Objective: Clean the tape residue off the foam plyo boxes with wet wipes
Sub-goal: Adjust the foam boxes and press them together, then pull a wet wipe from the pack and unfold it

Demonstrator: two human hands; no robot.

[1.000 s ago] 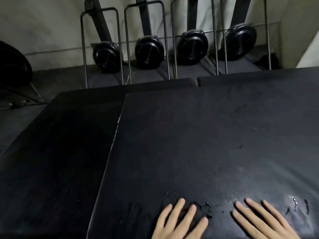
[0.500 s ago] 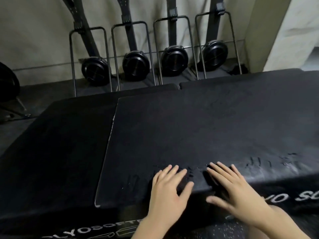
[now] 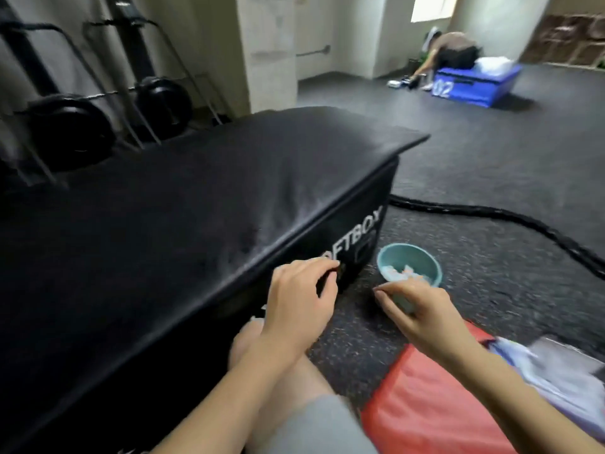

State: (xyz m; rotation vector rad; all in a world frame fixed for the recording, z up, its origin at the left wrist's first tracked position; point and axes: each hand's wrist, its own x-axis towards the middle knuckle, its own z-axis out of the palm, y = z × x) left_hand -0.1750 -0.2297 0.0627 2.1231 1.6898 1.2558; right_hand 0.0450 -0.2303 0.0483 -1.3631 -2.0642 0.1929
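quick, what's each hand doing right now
Left hand: fingers curled on the black plyo box edge, holding nothing.
Right hand: at the teal bowl; grip unclear.

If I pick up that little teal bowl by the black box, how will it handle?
The teal bowl looks like small thin plastic, so probably light and stiff. Its rounded sides rise from what seems a narrower base, so a nudge at the rim might tip it. The pale bits inside, possibly wet wipes, could spill or make it slippery. The right hand is beside it.
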